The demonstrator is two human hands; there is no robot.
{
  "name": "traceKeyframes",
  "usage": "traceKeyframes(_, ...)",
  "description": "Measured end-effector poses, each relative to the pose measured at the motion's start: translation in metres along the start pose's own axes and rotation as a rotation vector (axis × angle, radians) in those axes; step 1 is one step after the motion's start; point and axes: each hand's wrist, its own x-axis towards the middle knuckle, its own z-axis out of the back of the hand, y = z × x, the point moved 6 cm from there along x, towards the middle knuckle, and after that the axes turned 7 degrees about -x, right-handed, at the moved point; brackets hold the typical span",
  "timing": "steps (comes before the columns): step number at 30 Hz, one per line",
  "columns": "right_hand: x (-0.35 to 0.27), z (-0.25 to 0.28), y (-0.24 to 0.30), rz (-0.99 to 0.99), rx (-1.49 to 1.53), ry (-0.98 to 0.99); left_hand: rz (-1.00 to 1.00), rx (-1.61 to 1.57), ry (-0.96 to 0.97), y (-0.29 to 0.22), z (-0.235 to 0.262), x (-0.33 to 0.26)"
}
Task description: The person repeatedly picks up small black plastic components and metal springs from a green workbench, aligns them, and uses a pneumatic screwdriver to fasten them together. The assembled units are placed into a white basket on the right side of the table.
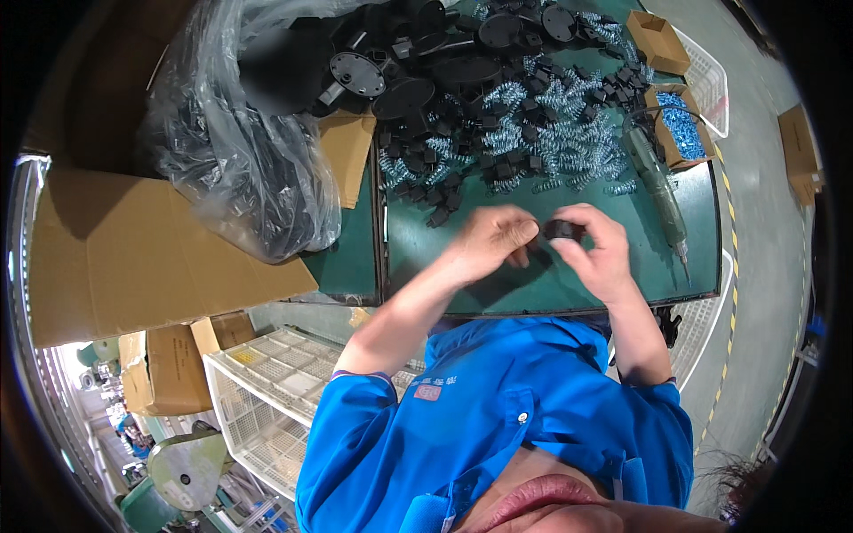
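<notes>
Both hands meet above the green worktop (418, 240): the right hand (600, 253) pinches a small black part (564, 230) in its fingers, and the left hand (489, 240) curls its fingers beside it, thumb touching the part. Springs (551, 133), black pieces (480, 107) and a screwdriver (657, 182) lie beyond. The part's shape is hard to make out.

One head-worn fisheye camera looks steeply down from close above the green bench (551, 284), the wearer's blue shirt (498, 417) nearest below it.

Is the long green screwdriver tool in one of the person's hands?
No, the long green power screwdriver lies on the green table mat, apart from both hands holding a small black plastic part.
</notes>
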Motion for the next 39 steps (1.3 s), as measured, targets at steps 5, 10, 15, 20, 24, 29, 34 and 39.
traceKeyframes(5,-0.022,0.032,-0.032,-0.107,0.298,-0.146,0.174,1.223,-0.692,-0.070,0.112,0.045)
traceKeyframes(10,-0.026,0.036,-0.029,-0.127,0.330,-0.157,0.151,1.201,-0.811,-0.058,0.143,0.068)
traceKeyframes(15,-0.042,0.054,-0.043,-0.125,0.334,-0.229,-0.273,0.937,-0.864,-0.091,0.146,0.016)
traceKeyframes(20,-0.046,0.056,-0.050,-0.145,0.381,-0.275,-0.082,0.258,-0.334,-0.049,0.085,-0.047)
traceKeyframes(24,-0.039,0.042,-0.047,-0.122,0.390,-0.259,-0.030,0.522,-0.089,-0.015,0.021,-0.062)
traceKeyframes(29,-0.041,0.041,-0.048,-0.121,0.100,-0.250,-0.397,1.090,-0.129,-0.051,0.000,-0.052)
traceKeyframes(34,-0.040,0.034,-0.047,-0.169,0.047,-0.280,-0.433,0.973,-0.029,-0.040,-0.065,-0.022)
traceKeyframes(39,-0.043,0.041,-0.038,-0.128,-0.061,-0.283,-0.311,0.853,-0.065,-0.020,-0.052,0.001)
